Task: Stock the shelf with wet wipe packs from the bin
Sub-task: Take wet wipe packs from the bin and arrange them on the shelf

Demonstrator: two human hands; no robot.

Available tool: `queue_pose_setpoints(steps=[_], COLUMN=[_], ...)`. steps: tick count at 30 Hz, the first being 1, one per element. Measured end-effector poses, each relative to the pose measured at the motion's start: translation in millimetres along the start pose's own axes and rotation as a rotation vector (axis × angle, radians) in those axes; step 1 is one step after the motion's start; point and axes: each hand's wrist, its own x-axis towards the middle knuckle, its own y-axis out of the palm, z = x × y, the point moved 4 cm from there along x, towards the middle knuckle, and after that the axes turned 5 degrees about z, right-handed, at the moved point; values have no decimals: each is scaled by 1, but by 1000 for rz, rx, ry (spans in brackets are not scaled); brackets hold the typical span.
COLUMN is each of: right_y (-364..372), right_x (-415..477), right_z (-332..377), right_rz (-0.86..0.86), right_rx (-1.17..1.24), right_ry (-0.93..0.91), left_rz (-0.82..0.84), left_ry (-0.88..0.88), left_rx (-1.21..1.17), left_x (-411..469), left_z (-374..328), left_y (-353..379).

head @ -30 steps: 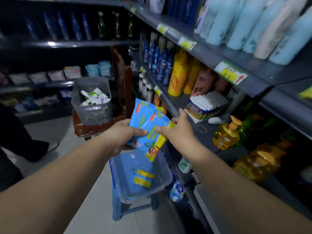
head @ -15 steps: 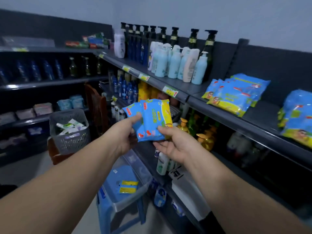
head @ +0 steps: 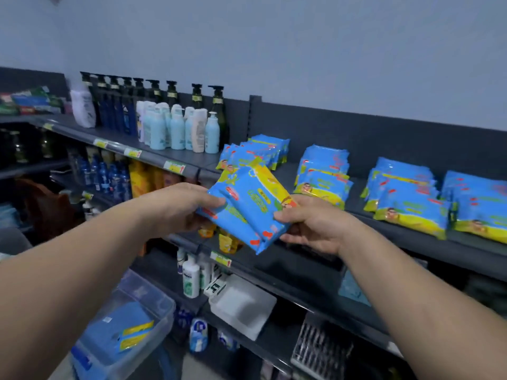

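Observation:
Two blue-and-yellow wet wipe packs (head: pixel 248 207) are held overlapped in front of the dark top shelf (head: pixel 466 249). My left hand (head: pixel 181 207) grips their left end, thumb on top. My right hand (head: pixel 312 224) grips the right end from below, thumb over the edge. Stacks of the same wipe packs (head: pixel 323 174) lie along the top shelf, beyond and to the right of my hands. The clear plastic bin (head: pixel 153 303) stands at lower left, below my left forearm, with wipe packs inside.
Pump bottles and pale lotion bottles (head: pixel 175 127) fill the top shelf's left part. Lower shelves hold blue and orange bottles (head: pixel 123 179), a white bottle (head: pixel 190 281) and a white box (head: pixel 241 305). Yellow price tags (head: pixel 174 167) line the shelf edges.
Both hands have lifted the packs from above the bin up to top-shelf height and moved them right. The view tilted upward, bringing the stocked wipe packs into view.

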Motion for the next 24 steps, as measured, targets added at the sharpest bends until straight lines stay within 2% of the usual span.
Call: queue_pose_setpoints(steps=[6,11,14,19,24], right_y=[-100,-198,-260,-353,-423], right_x=[-73,-140,-180,-232,-251], right_z=[6,17,29,43,33], right_rz=[-237,-413,-499,-699,-844], right_rx=[-63,-82,-134,-386,-493], right_ry=[-41,-85,-96,-80,-41], left_rz=[117,81,3,-75,-131], left_ry=[100,154,184,279,302], left_rx=[-46,-44,-63,-23,-56], left_x=[32,61,78,105,143], left_z=[-41,-83,-105,-131,-141], left_y=[105,205,257,317,363])
